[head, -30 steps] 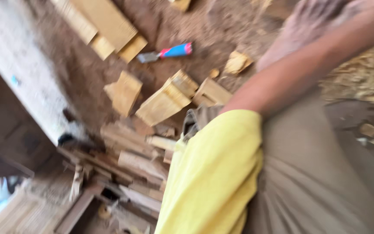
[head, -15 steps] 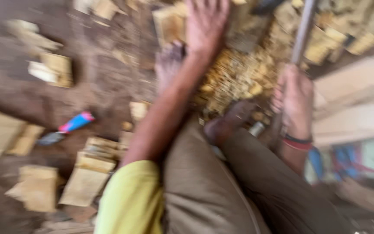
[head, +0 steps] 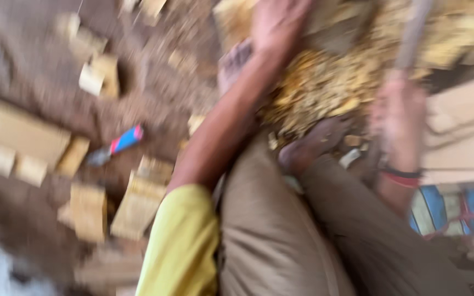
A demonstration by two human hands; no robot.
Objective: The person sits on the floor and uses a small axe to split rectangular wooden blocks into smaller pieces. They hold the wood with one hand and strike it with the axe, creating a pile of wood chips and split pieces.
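The picture is blurred by motion. My left hand (head: 278, 22) reaches forward to the top of the view and rests on a pale wooden block (head: 237, 16) beside a heap of yellow wood chips (head: 325, 82). My right hand (head: 399, 112), with a dark and red band at the wrist, grips a long grey tool handle (head: 412, 33) that runs up out of view. My bare feet (head: 308, 145) sit on the ground by the chips, and my knees in khaki trousers fill the bottom of the view.
Cut wooden blocks (head: 138, 203) lie scattered on the brown dirt floor at left. A small tool with a red and blue handle (head: 119, 143) lies among them. Pale boards (head: 462, 131) and a blue cloth (head: 456, 211) are at right.
The view has swung right and forward, from the blocks on the left to the chip pile. My left hand stays on the block, and my right hand keeps hold of the handle.
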